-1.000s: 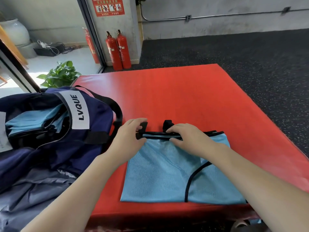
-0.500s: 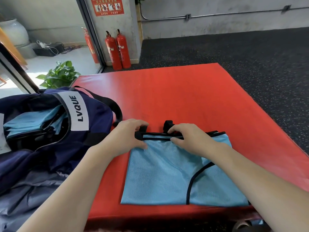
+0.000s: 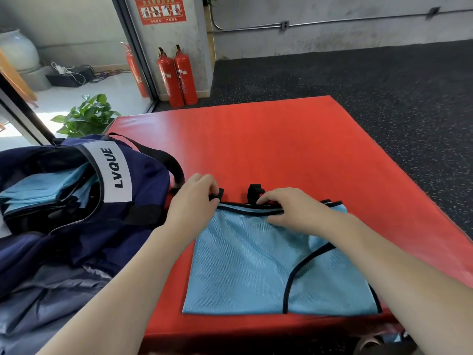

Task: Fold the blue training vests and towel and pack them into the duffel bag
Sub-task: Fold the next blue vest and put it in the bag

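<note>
A light blue training vest [image 3: 245, 265] with black trim lies folded flat on the red mat [image 3: 268, 144], near its front edge. My left hand [image 3: 192, 206] pinches the vest's far left corner at the black strap. My right hand [image 3: 289, 208] grips the black-trimmed far edge near the middle. The navy duffel bag [image 3: 143, 185] marked LVQUE stands open on the left. Folded blue cloth [image 3: 43, 185] lies inside it.
Grey fabric of the bag [image 3: 51, 298] spreads at the lower left. Red fire extinguishers [image 3: 179, 75] stand by the wall behind the mat, and a potted plant [image 3: 87, 116] is behind the bag. Dark speckled floor [image 3: 384, 80] surrounds the mat on the right.
Both hands stay on the vest's far edge; the left hand has closed more tightly on the left corner strap. The vest has barely shifted.
</note>
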Demonstrator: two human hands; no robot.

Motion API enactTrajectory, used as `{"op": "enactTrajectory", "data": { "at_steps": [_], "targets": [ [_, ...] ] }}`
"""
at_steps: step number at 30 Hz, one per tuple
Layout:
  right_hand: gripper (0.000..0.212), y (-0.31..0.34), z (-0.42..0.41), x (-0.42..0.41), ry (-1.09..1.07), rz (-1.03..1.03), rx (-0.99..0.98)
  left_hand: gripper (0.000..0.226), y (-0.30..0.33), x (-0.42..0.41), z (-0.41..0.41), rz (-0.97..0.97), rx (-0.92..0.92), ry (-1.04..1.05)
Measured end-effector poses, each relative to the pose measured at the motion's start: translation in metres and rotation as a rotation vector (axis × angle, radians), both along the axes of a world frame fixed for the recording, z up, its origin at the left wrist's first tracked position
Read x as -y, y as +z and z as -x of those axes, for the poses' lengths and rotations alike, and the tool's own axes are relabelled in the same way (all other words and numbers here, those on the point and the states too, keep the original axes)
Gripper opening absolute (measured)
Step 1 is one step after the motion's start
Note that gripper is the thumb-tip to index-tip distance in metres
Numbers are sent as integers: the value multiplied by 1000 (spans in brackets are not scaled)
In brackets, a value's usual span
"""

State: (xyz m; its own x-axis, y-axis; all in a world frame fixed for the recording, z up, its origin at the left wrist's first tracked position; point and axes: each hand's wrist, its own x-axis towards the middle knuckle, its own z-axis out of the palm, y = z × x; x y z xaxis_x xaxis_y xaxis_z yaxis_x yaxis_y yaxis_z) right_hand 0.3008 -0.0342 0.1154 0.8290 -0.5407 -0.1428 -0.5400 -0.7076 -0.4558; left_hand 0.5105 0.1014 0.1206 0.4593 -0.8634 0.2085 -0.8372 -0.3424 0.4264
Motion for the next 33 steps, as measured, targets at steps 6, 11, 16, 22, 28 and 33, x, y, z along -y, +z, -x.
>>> {"op": "enactTrajectory", "data": {
  "at_steps": [6, 11, 16, 22, 28, 33],
  "targets": [
    [6, 9, 33, 33, -117, -11, 19, 19, -2, -4, 25, -200, 74, -47],
    [5, 11, 59, 45, -191, -10, 9, 20, -4, 1, 28, -195, 54, 11],
    [8, 14, 75, 45, -226, -23, -29, 34, -5, 20, 42, -210, 35, 45],
    [20, 18, 89, 29, -164, -123, -76, 46, -17, 49, 77, -239, -36, -118],
    [28, 21, 100, 2, -70, -269, -138, 69, -26, 59, 104, -280, -42, -375],
    [22, 26, 110, -17, -22, -276, -170, 70, -22, 42, 120, -261, -10, -367]
  ]
}}
